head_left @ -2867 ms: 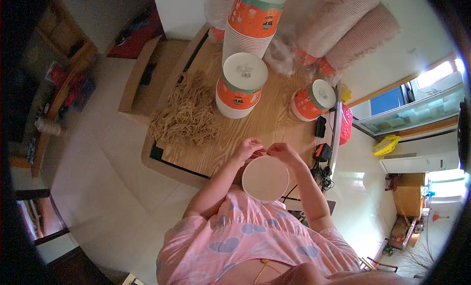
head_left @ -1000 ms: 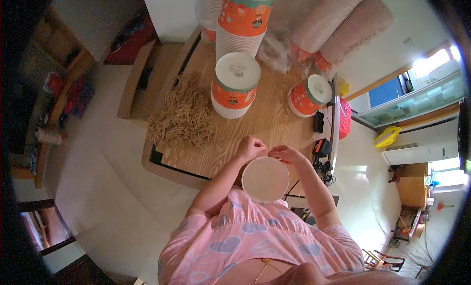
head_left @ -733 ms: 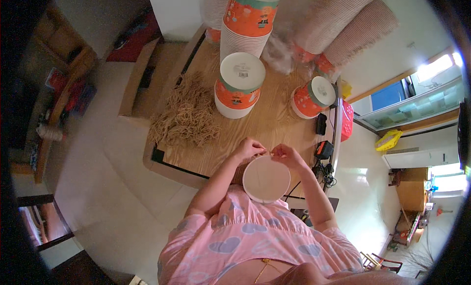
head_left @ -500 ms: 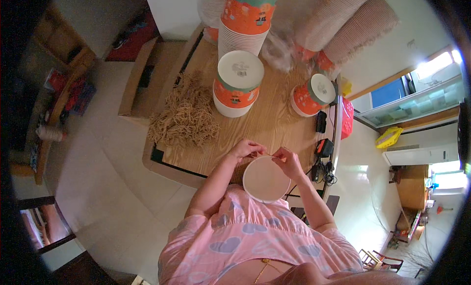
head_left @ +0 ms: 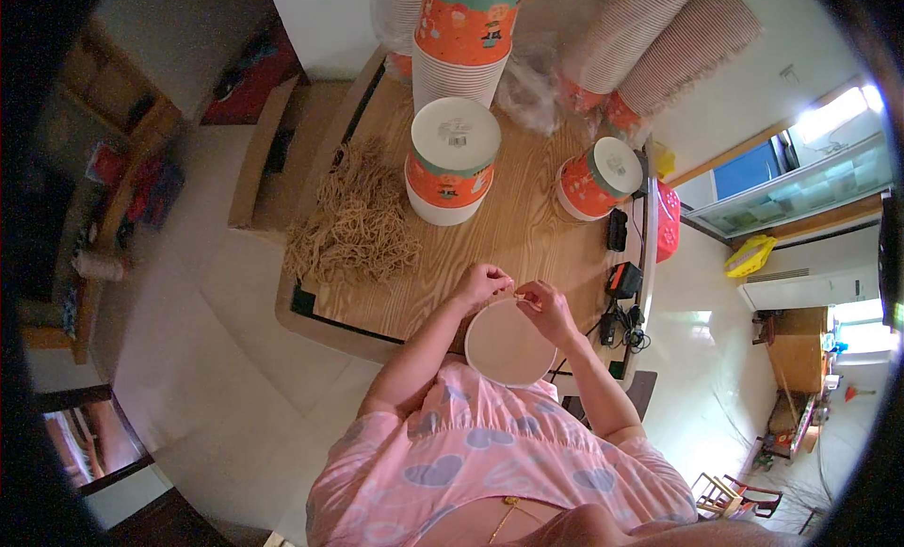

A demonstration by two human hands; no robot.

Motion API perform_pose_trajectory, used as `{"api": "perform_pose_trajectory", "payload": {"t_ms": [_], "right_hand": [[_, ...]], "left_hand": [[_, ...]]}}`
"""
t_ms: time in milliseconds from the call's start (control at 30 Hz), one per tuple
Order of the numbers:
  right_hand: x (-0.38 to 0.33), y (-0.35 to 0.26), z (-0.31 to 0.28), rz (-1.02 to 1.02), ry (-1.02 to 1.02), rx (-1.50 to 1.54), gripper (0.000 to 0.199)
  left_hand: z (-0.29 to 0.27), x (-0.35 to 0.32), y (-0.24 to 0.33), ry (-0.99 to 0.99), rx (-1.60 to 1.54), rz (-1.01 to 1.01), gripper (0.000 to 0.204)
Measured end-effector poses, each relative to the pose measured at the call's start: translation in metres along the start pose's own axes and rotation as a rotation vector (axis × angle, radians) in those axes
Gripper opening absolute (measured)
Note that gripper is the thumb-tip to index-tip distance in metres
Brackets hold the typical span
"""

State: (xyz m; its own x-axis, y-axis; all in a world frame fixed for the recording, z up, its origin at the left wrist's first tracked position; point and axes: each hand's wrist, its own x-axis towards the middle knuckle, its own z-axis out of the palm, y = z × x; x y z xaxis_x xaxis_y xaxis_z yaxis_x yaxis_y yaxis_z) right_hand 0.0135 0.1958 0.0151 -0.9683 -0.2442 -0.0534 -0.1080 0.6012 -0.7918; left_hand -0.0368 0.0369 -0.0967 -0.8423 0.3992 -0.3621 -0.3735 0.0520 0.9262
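A round paper tub (head_left: 511,345) with a white rim rests against my front, its pale round face toward me. At its far rim my left hand (head_left: 484,283) and my right hand (head_left: 546,310) are close together, fingers pinched. A thin cord seems to run between the fingertips, though it is too small to see fully. Left of my hands, a tangled heap of tan cords (head_left: 358,217) lies on the table. Beyond it stand an upturned orange-and-white paper tub (head_left: 452,161) and a tall stack of tubs (head_left: 461,48).
Another upturned tub (head_left: 601,180) sits at the right of the wooden table (head_left: 527,222). Along the right edge lie a black-and-red battery (head_left: 623,280) and cables (head_left: 626,330). Plastic-wrapped tub stacks (head_left: 640,39) lean at the back. A cardboard box (head_left: 292,152) stands beside the table's left side.
My hands have shifted slightly at the tub's far rim, with the left fingertips turning toward the right ones. The view has moved a little; the heap and the other tubs stay put.
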Motion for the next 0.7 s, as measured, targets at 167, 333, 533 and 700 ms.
{"api": "perform_pose_trajectory", "payload": {"t_ms": [167, 333, 533, 700], "right_hand": [[0.001, 0.006, -0.001, -0.142, -0.014, -0.101, 0.011], [0.002, 0.006, -0.003, -0.191, -0.047, -0.12, 0.01], [-0.002, 0.017, -0.022, 0.178, -0.048, -0.072, 0.011], [-0.016, 0.021, -0.028, 0.218, 0.001, -0.11, 0.02]], "left_hand": [[0.001, -0.001, 0.001, 0.025, 0.029, 0.029, 0.009], [0.0, -0.005, 0.003, 0.065, 0.129, 0.076, 0.01], [-0.032, -0.041, 0.068, -0.189, -0.86, -0.1, 0.016], [-0.057, -0.054, 0.059, 0.064, -0.3, 0.01, 0.014]]}}
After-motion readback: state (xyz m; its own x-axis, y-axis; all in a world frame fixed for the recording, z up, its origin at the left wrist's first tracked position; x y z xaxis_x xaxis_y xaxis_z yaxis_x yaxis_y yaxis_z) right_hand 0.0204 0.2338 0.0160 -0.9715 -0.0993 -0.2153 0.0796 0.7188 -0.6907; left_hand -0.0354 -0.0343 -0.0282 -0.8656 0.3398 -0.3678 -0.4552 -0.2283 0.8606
